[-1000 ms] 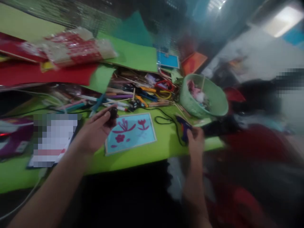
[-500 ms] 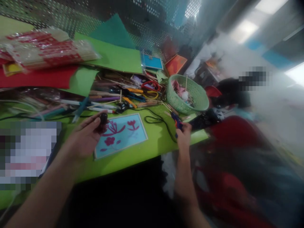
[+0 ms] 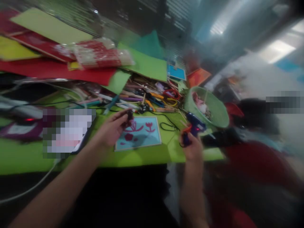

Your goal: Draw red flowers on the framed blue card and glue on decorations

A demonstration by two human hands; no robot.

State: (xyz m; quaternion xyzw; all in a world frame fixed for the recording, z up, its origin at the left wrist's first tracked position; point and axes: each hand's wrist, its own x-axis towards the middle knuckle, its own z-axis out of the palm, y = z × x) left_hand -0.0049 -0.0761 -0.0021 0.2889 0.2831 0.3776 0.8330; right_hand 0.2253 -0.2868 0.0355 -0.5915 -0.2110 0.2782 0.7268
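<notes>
My left hand [image 3: 114,128] pinches a small dark round piece [image 3: 129,114] above the left edge of a light blue picture card [image 3: 142,143] with dark red flower shapes. The lower part of that hand overlaps the card's corner. In my right hand [image 3: 192,144] is a blue and orange glue gun [image 3: 195,123], held up off the table to the right of the card, its nozzle tilted up and leftward. A small red light shows on its body. A black cord [image 3: 167,129] loops on the green table between card and gun.
A green basket [image 3: 219,110] of scraps stands behind the glue gun. Pens, scissors and sticks lie behind the card. A phone [image 3: 68,133] with a white cable lies left. Coloured sheets [image 3: 147,65] are piled at the back.
The glue gun has been lifted off its place by the basket and now shows whole in my right hand. The view has turned left, so the table things appear further right.
</notes>
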